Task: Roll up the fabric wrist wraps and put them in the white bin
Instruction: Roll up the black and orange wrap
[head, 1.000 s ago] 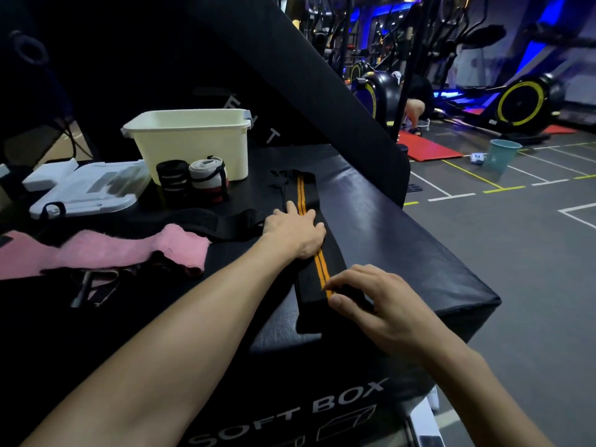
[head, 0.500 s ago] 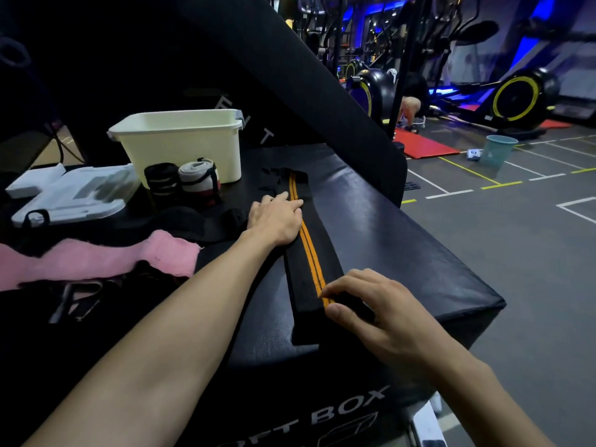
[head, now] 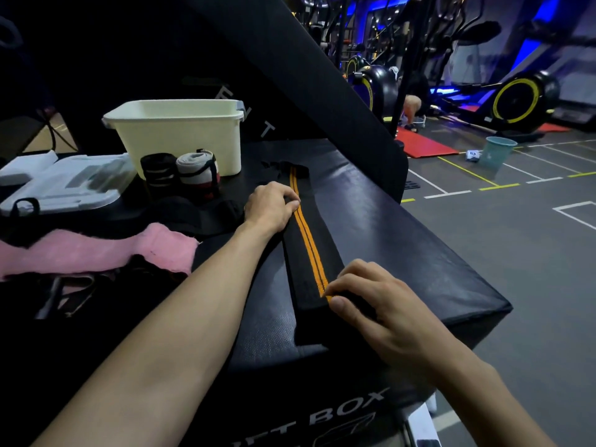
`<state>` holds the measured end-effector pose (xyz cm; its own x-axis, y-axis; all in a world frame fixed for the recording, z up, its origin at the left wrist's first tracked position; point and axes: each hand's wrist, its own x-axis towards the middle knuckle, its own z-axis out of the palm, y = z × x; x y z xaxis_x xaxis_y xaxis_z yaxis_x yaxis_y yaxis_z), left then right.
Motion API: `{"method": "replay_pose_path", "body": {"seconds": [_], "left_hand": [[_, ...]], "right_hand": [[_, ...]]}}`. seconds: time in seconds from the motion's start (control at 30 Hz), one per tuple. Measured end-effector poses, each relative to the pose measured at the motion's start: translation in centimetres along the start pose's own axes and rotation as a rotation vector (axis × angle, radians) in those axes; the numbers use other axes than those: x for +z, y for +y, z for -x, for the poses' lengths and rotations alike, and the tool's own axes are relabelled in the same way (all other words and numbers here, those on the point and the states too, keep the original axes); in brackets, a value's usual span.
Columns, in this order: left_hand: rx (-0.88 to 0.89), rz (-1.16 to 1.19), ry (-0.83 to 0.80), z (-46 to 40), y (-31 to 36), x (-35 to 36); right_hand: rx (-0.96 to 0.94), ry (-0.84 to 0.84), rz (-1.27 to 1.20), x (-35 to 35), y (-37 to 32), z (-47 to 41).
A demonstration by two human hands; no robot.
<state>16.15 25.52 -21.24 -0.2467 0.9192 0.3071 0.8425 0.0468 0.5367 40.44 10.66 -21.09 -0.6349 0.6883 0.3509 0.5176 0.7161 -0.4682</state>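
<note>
I see the black wrap (head: pixel 309 253) laid flat along the box (head: pixel 403 240), my left hand (head: pixel 269 208) pressing it with fingers curled, right hand (head: pixel 371 301) pinching its near end, the bin (head: pixel 180 137) well behind.

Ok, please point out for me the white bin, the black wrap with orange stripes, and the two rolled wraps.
white bin (head: pixel 180 137), head view, on its front wall.
black wrap with orange stripes (head: pixel 309 253), head view, on the stripes mid-length.
rolled wraps (head: pixel 180 174), head view, where the two rolls meet, before the bin.
</note>
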Motion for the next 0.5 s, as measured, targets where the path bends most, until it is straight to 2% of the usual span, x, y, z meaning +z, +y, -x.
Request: {"method": "replay_pose_path", "body": {"seconds": [0.07,0.17,0.23,0.5], "left_hand": [[0.014,-0.019,-0.092,0.2,-0.2,-0.8],[0.039,-0.051,-0.365,1.1,-0.3,-2.2],[0.060,-0.104,-0.458,1.5,-0.1,-2.4],[0.093,-0.080,-0.405,1.1,-0.4,-1.4]], "right_hand": [[0.000,-0.017,0.007,0.0,0.0,-0.3],[0.006,-0.045,0.035,-0.1,0.0,-0.9],[0.015,-0.068,0.045,-0.2,0.0,-1.2],[0.023,-0.109,0.029,-0.5,-0.2,-1.3]]}}
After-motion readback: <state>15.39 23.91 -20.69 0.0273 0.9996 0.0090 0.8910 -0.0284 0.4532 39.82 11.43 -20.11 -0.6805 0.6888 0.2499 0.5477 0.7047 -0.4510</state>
